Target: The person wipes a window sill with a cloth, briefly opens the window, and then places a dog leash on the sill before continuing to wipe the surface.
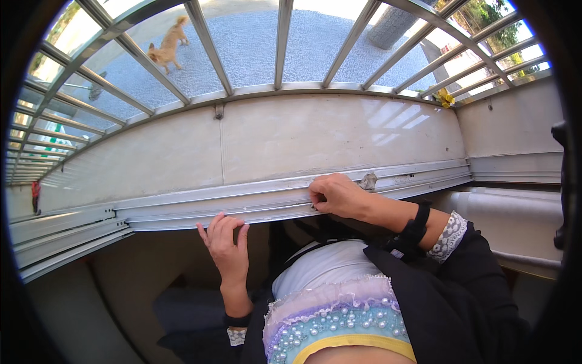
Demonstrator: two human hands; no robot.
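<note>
An aluminium sliding-window track point(273, 207) runs across in front of me, with raised parallel rails. My right hand point(338, 195) is over the track, its fingertips pinched at the inner rail on a small greyish thing, perhaps a bit of cloth or paper, mostly hidden by the fingers. A crumpled grey wad point(368, 181) lies on the track just beyond my right wrist. My left hand point(227, 236) touches the near edge of the track with its fingertips, thumb apart, holding nothing.
Beyond the track is a pale tiled sill point(291, 136) with a metal bar grille point(284, 45). Yellow material point(444, 97) is caught at the grille's right corner; a red-handled thing point(35, 196) hangs at far left. Outside stands a tan dog point(168, 48). A rolled white cover point(504, 204) lies at right.
</note>
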